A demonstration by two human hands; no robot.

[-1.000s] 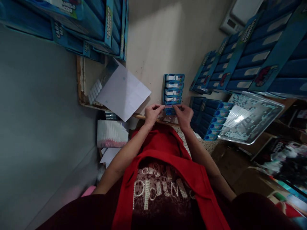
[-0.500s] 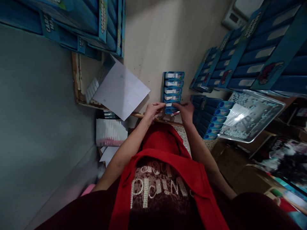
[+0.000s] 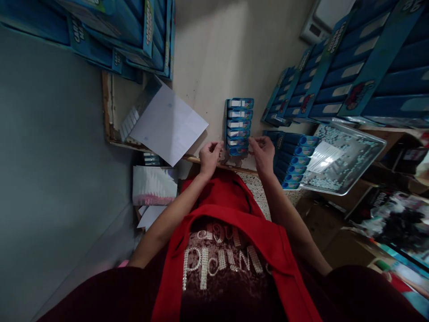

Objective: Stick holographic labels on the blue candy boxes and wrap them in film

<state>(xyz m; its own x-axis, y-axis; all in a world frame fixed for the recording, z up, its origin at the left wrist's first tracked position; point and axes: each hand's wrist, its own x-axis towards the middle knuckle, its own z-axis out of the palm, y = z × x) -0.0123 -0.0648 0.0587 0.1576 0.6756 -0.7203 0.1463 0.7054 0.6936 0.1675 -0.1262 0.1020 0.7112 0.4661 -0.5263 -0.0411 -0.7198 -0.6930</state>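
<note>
A blue box with a row of slim blue packs stands on the table in front of me. White strips lie across several of the packs; the nearest pack shows none. My left hand is just left of the box's near end, its fingers curled together. Whether anything is between them cannot be made out. At the right edge of the box, my right hand has thumb and forefinger pinched together, close to the packs. Any small thing in that pinch is too small to tell.
Stacked blue boxes stand at back left and right. A white sheet lies left. Right of my hand are more blue packs and a metal tray with small pale pieces. A grey device sits behind.
Both hands have drawn apart from the pack second from the near end, left hand to the left, right hand slightly up. A white strip now shows fully on that pack. The view has shifted slightly.
</note>
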